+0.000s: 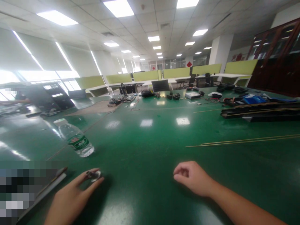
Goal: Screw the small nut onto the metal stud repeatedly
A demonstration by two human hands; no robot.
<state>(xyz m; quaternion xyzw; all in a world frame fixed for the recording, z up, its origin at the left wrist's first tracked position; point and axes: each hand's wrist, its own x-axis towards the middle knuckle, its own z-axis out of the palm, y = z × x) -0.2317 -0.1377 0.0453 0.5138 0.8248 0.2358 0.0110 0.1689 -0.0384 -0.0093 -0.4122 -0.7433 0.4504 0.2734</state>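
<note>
My left hand (pixel 76 190) is at the lower left, thumb and fingers closed around a small dark and silver part (pixel 95 176) whose exact kind I cannot make out. Just beyond it a clear plastic water bottle (pixel 76 137) with a white cap and green label stands on the green tabletop (pixel 140 150). My right hand (pixel 191 178) rests on its side to the right, fingers curled in toward the thumb, with nothing visible in them. Farther out from that hand lie thin brass-coloured rods (pixel 239 142).
A blurred-out device (pixel 47 193) fills the lower left corner. Black trays and rods (pixel 257 112) with a blue bag (pixel 254 99) lie at right. Small electronic parts and a silver box (pixel 193 95) line the far edge. At far left is another person (pixel 21 97).
</note>
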